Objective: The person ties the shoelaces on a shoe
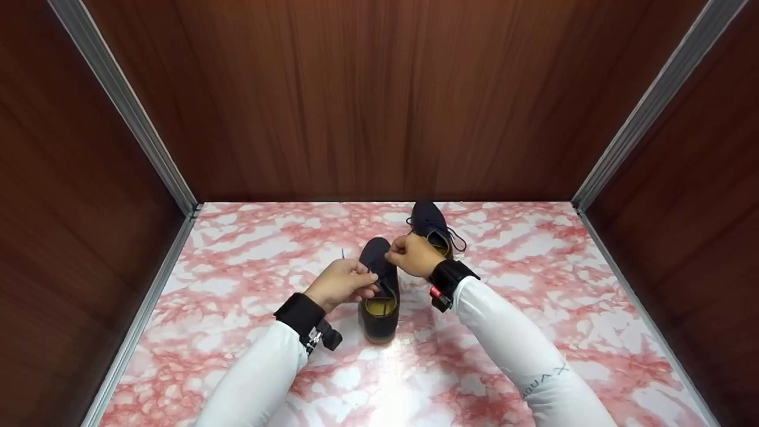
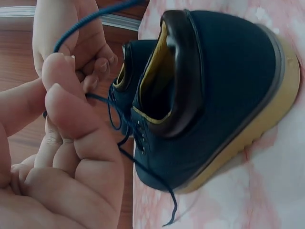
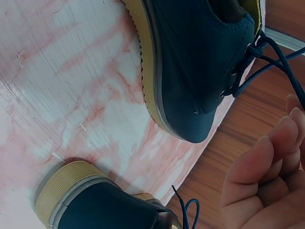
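A dark navy shoe point(image 1: 379, 326) with a yellow lining stands upright on the marbled surface, heel toward me. Over its lacing, my left hand point(image 1: 344, 282) pinches a blue shoelace point(image 2: 90, 18) between thumb and index finger. My right hand point(image 1: 414, 256) is at the shoe's right side, above the toe end, fingers curled around another stretch of the lace point(image 3: 291, 78); its fingertips are partly cut off in the right wrist view. One loose lace end point(image 2: 164, 183) hangs down the shoe's side. The crossing of the laces shows above the eyelets in the right wrist view.
A matching shoe point(image 1: 428, 218) stands farther back and to the right, its lace looped out on both sides, partly behind my right hand. Brown wood-look panels point(image 1: 379, 101) with grey metal edging point(image 1: 142, 130) enclose the pink-and-white surface point(image 1: 522, 320) at back and sides.
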Motion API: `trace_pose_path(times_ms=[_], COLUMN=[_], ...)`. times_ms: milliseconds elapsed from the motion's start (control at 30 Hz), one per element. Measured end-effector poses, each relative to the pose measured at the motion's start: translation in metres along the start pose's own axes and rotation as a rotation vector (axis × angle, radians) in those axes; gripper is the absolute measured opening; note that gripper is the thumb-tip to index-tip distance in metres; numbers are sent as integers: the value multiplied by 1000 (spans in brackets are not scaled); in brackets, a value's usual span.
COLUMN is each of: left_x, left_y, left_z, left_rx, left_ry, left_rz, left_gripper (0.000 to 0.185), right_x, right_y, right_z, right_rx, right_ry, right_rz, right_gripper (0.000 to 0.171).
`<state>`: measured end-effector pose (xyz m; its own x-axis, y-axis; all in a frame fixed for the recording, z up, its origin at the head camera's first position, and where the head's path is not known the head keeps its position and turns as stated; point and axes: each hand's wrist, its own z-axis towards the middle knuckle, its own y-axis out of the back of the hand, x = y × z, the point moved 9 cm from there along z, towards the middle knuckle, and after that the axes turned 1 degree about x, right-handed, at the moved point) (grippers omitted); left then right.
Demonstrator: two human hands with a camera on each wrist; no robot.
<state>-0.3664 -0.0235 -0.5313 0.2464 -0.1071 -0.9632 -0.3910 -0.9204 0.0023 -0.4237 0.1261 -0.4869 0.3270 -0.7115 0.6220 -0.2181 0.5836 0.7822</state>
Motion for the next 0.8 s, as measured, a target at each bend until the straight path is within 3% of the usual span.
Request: trace_pose_path(times_ms=[200,300,367,567,700,800], left_x=[4,8,12,13,6,3], left_y=[-10,-14,-15,-13,-3,10], left_z=[4,7,8,8,11,14], left_rx=[31,25,13,-51,-115,-206], left_ry=[12,19,21,2,-39,-71], left_rz=[-125,-127,-59,269,396,432], left_gripper=[10,8,8,17,18,18], right_x=[2,2,2,1,-1,-1], right_y=[1,1,1,2,2,0], right_z=[0,0,0,0,0,0], right_rx=[7,5,2,3,3,9], right_ry=[1,7,11,4,9,14], right_rz=[9,7,5,8,21,32], right_gripper=[19,18,18,18,17,17])
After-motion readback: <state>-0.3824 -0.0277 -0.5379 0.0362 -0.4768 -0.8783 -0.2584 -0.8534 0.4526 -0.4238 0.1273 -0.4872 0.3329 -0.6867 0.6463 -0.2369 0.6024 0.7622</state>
